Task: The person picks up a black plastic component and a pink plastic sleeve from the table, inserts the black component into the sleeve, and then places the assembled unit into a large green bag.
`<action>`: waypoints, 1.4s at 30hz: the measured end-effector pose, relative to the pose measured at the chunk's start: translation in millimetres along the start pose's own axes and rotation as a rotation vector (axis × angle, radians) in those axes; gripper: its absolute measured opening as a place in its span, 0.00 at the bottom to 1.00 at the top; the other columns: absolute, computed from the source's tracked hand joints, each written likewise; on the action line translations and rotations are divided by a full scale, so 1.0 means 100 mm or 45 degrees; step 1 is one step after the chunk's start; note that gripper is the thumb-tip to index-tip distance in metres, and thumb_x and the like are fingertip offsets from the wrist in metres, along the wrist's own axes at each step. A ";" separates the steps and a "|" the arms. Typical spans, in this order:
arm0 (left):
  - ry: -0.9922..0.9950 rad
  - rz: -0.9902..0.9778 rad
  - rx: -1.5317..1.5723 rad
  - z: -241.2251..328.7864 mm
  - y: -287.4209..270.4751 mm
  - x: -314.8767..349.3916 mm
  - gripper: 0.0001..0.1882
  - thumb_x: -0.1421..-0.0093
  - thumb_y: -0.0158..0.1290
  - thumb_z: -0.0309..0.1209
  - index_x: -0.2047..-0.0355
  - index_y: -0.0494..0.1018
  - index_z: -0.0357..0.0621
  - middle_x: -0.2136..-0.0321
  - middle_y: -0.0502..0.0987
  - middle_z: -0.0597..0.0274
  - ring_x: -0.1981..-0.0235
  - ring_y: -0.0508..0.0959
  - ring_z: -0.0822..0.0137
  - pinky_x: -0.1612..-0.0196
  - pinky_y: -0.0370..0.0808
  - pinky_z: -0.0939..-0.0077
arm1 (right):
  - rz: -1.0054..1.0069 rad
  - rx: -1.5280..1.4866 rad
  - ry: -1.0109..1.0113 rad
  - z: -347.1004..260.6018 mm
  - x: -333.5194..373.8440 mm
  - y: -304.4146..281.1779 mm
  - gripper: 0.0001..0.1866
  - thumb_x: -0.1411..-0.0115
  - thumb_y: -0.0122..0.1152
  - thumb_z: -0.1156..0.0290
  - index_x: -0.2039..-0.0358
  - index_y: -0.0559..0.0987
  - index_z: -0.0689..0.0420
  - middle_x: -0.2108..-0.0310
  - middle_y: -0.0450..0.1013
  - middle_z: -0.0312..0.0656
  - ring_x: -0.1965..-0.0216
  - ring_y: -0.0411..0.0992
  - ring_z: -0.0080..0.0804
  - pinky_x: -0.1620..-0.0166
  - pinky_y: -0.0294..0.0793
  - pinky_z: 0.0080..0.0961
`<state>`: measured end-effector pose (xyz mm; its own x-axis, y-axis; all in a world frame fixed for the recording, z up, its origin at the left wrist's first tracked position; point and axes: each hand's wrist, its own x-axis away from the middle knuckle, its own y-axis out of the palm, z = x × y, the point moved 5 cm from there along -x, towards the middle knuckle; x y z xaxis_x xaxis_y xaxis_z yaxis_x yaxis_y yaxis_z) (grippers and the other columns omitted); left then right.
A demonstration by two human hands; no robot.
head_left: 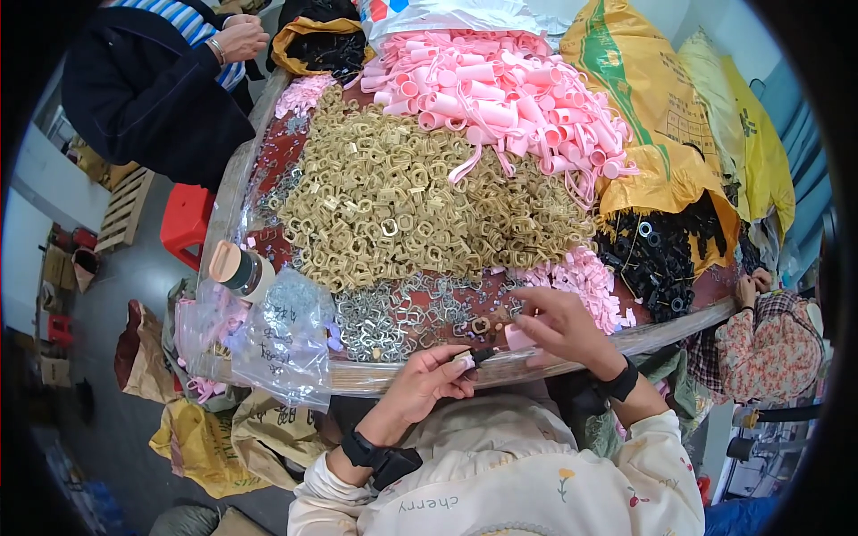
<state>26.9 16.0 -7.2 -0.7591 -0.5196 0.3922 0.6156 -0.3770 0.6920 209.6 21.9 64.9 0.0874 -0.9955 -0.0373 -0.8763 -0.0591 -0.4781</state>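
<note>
My left hand [435,373] is closed in a pinch at the table's near edge. It holds a small black part [483,354] with a pale piece [467,361] at its base, partly covered by my fingers. To its right, my right hand [570,329] curves around a short pink tube [518,337], with its index finger raised over the tabletop. Small brown ring-shaped parts [482,327] lie between my hands. Just beyond my left hand are scattered silver metal rings [380,313]. Small pink pieces [585,284] lie heaped beyond my right hand.
A broad pile of tan buckles [384,196] covers the mid-table, with pink tubes [487,89] behind. Black parts [657,259] spill from a yellow sack [670,179]. At left stand a bottle [241,271] and a clear bag [281,335]. Two people sit or stand beside the table.
</note>
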 end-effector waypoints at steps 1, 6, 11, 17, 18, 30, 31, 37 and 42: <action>0.003 0.001 0.000 0.00 0.01 0.01 0.16 0.45 0.47 0.31 0.58 0.64 0.37 0.71 0.72 0.60 0.74 0.74 0.73 0.70 0.72 0.84 | -0.001 0.001 -0.003 -0.01 0.00 0.02 0.15 0.53 0.55 0.73 0.63 0.70 0.61 0.78 0.67 0.44 0.78 0.68 0.36 0.74 0.68 0.25; -0.055 -0.024 -0.052 -0.01 0.10 -0.02 0.14 0.45 0.46 0.28 0.59 0.64 0.37 0.70 0.72 0.59 0.75 0.74 0.71 0.70 0.73 0.82 | 0.056 0.112 -0.333 -0.20 0.07 0.19 0.12 0.56 0.57 0.74 0.68 0.72 0.62 0.77 0.67 0.43 0.78 0.68 0.33 0.74 0.67 0.23; -0.055 0.013 -0.101 0.02 0.08 -0.02 0.14 0.45 0.46 0.28 0.59 0.64 0.37 0.68 0.72 0.58 0.74 0.75 0.70 0.69 0.74 0.82 | 0.107 0.102 -0.562 -0.20 0.12 0.26 0.12 0.58 0.59 0.75 0.70 0.72 0.62 0.76 0.67 0.43 0.78 0.67 0.32 0.75 0.66 0.22; 0.034 -0.024 -0.238 0.08 0.12 -0.05 0.14 0.45 0.46 0.28 0.58 0.64 0.37 0.68 0.72 0.58 0.71 0.75 0.70 0.67 0.74 0.81 | 0.246 0.067 -0.535 -0.17 0.18 0.26 0.11 0.58 0.57 0.78 0.70 0.72 0.63 0.76 0.67 0.44 0.77 0.67 0.32 0.75 0.66 0.21; 0.064 -0.021 -0.285 0.09 0.13 -0.05 0.14 0.45 0.46 0.28 0.58 0.64 0.36 0.68 0.72 0.58 0.71 0.75 0.70 0.67 0.73 0.81 | 0.284 0.088 -0.563 -0.17 0.20 0.27 0.10 0.58 0.57 0.78 0.71 0.72 0.63 0.76 0.67 0.44 0.77 0.67 0.32 0.76 0.66 0.22; 0.053 -0.026 -0.365 0.11 0.14 -0.03 0.15 0.46 0.48 0.27 0.58 0.65 0.36 0.72 0.73 0.60 0.72 0.75 0.73 0.67 0.73 0.83 | 0.396 0.101 -0.713 -0.15 0.30 0.33 0.08 0.57 0.54 0.81 0.72 0.73 0.63 0.78 0.67 0.43 0.79 0.65 0.33 0.76 0.65 0.23; 0.030 -0.005 -0.327 0.11 0.13 -0.03 0.15 0.46 0.48 0.27 0.58 0.65 0.36 0.72 0.73 0.60 0.72 0.75 0.73 0.67 0.73 0.83 | 0.398 0.150 -0.778 -0.18 0.31 0.34 0.08 0.57 0.53 0.81 0.73 0.73 0.63 0.78 0.67 0.43 0.79 0.65 0.32 0.76 0.65 0.23; 0.041 -0.008 -0.339 0.12 0.14 -0.04 0.15 0.46 0.48 0.27 0.58 0.66 0.36 0.72 0.73 0.60 0.73 0.75 0.73 0.68 0.73 0.83 | 0.414 0.060 -0.715 -0.15 0.28 0.35 0.08 0.54 0.49 0.83 0.70 0.70 0.64 0.78 0.65 0.44 0.79 0.64 0.31 0.78 0.63 0.22; 0.038 0.004 -0.367 0.11 0.11 -0.04 0.15 0.46 0.48 0.26 0.58 0.66 0.36 0.71 0.73 0.60 0.73 0.75 0.74 0.69 0.73 0.84 | 0.416 0.049 -0.674 -0.13 0.30 0.36 0.08 0.54 0.49 0.83 0.71 0.70 0.64 0.77 0.66 0.44 0.79 0.64 0.32 0.77 0.63 0.23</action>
<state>34.5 22.5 5.3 -0.7533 -0.5416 0.3730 0.6557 -0.5754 0.4888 174.4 -10.8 58.2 0.0494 -0.7892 -0.6122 -0.8806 0.2548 -0.3995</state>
